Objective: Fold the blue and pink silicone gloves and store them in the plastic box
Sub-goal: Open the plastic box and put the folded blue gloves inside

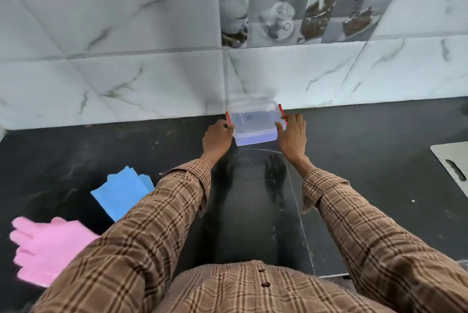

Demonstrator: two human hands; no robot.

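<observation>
Two hands reach far out to the box (254,123) in the middle of the frame. The left hand (217,139) is curled on the box's left side by a red clip (227,118). The right hand (292,136) is flat and spread on the right side, its fingertips at the other red clip (280,109). Both arms are stretched out in checked sleeves. There is one box, clear, with its lid on, sitting on the black counter (367,150) close to the tiled wall (126,59). There is one blue glove (120,192), folded, at the lower left, partly under the left sleeve. There is one pink glove (45,247), lying flat, below it near the left edge. One grey board (453,163) shows at the right edge.
</observation>
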